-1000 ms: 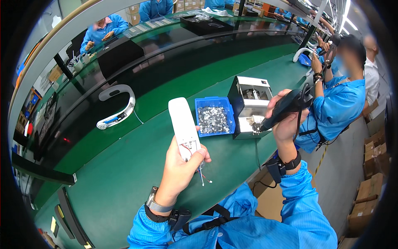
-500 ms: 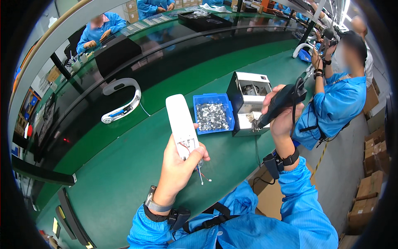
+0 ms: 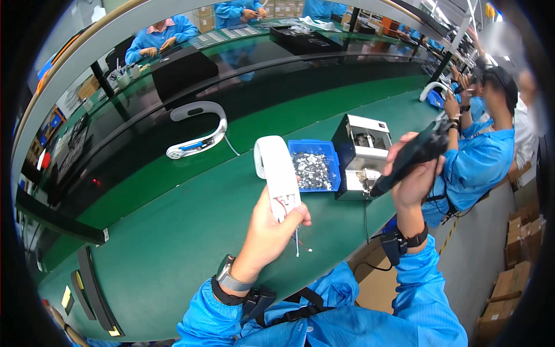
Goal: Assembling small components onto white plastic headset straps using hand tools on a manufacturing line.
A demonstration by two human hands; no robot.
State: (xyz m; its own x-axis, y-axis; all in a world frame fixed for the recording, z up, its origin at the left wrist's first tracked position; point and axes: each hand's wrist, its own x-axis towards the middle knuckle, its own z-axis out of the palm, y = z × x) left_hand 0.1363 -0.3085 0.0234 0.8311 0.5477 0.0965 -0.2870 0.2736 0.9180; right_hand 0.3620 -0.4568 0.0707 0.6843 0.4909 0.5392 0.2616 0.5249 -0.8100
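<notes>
My left hand (image 3: 270,226) is closed round a white curved plastic housing (image 3: 282,172), thumb across its lower end. An opening there bares some inner parts, and thin red and blue wires (image 3: 298,243) dangle below the hand. In my right hand (image 3: 411,194) is a black electric screwdriver (image 3: 413,157), gripped with its tip slanting down to the left. That tip is at the front of a small black and silver screw feeder (image 3: 365,151); whether they touch I cannot tell. Between housing and feeder sits a blue bin (image 3: 334,151) of small metal parts (image 3: 313,170).
Another white curved housing (image 3: 222,124) lies on the green conveyor. Dark strips (image 3: 95,289) rest on the green table (image 3: 173,254) at the lower left. A co-worker in blue (image 3: 474,156) stands at the right; others sit across the line. Cardboard boxes (image 3: 506,289) are stacked on the floor.
The housing in my left hand has turned, bringing its curved loop end into sight. The whole scene has shifted rightward in the view. The screwdriver stays at the screw feeder.
</notes>
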